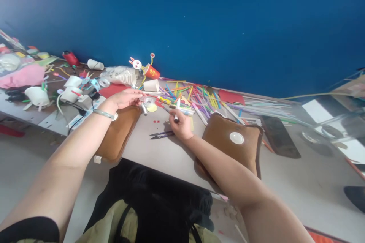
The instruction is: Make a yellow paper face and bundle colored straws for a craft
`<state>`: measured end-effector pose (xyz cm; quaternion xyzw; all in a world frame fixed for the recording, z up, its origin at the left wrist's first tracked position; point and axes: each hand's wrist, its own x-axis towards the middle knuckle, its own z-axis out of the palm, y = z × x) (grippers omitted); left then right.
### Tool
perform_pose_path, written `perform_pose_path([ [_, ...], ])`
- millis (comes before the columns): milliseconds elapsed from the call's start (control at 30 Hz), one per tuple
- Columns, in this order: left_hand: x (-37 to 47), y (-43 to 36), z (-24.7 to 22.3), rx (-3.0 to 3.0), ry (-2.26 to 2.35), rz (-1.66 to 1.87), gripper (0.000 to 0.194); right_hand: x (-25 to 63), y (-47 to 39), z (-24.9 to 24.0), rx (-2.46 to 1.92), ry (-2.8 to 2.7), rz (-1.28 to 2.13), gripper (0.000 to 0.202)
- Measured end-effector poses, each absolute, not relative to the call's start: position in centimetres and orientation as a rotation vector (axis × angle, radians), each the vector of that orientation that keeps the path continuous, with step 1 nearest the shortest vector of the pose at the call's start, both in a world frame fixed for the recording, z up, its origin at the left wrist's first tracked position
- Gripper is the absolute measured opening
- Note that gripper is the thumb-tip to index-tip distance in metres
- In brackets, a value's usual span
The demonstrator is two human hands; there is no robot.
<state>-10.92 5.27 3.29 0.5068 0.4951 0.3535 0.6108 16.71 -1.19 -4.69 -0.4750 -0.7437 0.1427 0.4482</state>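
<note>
My left hand (129, 98) is over the table with its fingers pressed together, their tips at something small beside a clear tape roll (148, 101). What they hold is too small to make out. My right hand (181, 124) is closed on a white marker (178, 109) with a dark end. Between the hands lie a pale yellow disc (152, 108), a grey-and-white pen (144, 109) and two small red pieces (156, 121). Black thread snips (161, 135) lie left of my right hand, their blades pointing left.
Brown cushions (121, 131) rest under my left forearm and beside my right forearm. Colourful straws and strips (199, 97) are piled behind. Paper cups (125, 78) and a red cup (151, 71) stand back left. A black phone (280, 136) lies right. A blue wall (199, 26) rises behind.
</note>
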Motion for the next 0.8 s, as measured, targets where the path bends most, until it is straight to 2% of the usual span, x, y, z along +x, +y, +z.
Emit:
perform_pose_path([
  [400, -10.8, 5.1, 2.6, 1.237, 1.131, 0.870, 0.032, 16.8, -1.1, -4.5, -1.204, -1.825, 0.304, 0.019],
  [800, -11.0, 4.3, 3.3, 1.212, 0.952, 0.844, 0.026, 16.8, -0.9, -4.6, -1.196, -1.814, 0.327, 0.019],
])
